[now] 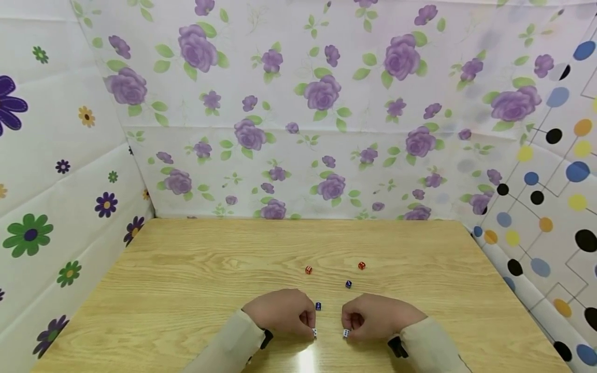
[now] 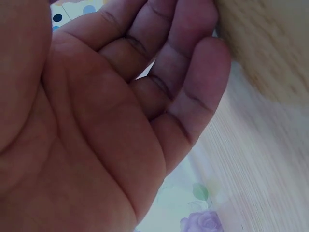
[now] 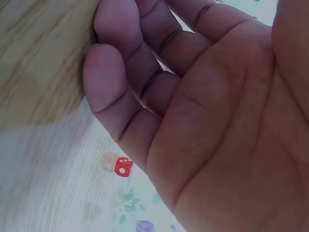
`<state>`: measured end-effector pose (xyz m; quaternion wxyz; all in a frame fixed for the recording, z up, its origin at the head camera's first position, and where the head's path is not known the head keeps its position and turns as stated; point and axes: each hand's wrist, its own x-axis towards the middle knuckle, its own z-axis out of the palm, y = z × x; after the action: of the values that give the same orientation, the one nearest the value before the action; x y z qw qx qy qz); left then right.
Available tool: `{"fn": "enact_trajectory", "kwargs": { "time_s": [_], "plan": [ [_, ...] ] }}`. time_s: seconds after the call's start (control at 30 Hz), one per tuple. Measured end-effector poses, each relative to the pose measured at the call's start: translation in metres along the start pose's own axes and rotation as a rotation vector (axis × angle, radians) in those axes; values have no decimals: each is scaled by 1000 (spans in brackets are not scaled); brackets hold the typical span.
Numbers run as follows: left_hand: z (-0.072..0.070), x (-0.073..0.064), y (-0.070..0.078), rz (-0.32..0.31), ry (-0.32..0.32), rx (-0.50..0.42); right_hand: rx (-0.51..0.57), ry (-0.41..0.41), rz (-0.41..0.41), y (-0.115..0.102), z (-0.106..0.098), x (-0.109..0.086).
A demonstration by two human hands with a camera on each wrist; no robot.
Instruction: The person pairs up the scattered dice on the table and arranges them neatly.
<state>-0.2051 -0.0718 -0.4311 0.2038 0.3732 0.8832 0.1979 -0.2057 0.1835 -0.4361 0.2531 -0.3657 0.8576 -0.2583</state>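
Note:
In the head view my left hand [image 1: 283, 312] is low over the front of the table, its thumb and fingers pinching a white die [image 1: 314, 333] with dark pips. A short gap to its right, my right hand [image 1: 380, 316] pinches a second white die [image 1: 346, 333] at the tabletop. A blue die [image 1: 318, 306] lies just beside the left knuckles, and another blue die [image 1: 348, 284] is beyond the right hand. Farther back are a red die [image 1: 309, 270] on the left and a red die [image 1: 361, 266] on the right. Both wrist views show curled fingers and palms; the white dice are hidden there.
The wooden table [image 1: 210, 269] has a light grain and a bright reflection near its front. Flowered cloth [image 1: 289, 171] hangs behind it, with a daisy-print cloth [image 1: 84, 207] on the left and a dotted cloth [image 1: 527, 197] on the right. Dark bands circle both wrists.

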Motion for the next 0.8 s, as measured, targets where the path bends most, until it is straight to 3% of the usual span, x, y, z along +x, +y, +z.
{"fn": "enact_trajectory", "kwargs": {
  "time_s": [0.37,0.8],
  "plan": [
    [7,2,7,15,-14,6,-13,1,-88,-1,4,3],
    [10,5,13,28,-18,56,19,-17,-85,-6,8,7]
  ]
}}
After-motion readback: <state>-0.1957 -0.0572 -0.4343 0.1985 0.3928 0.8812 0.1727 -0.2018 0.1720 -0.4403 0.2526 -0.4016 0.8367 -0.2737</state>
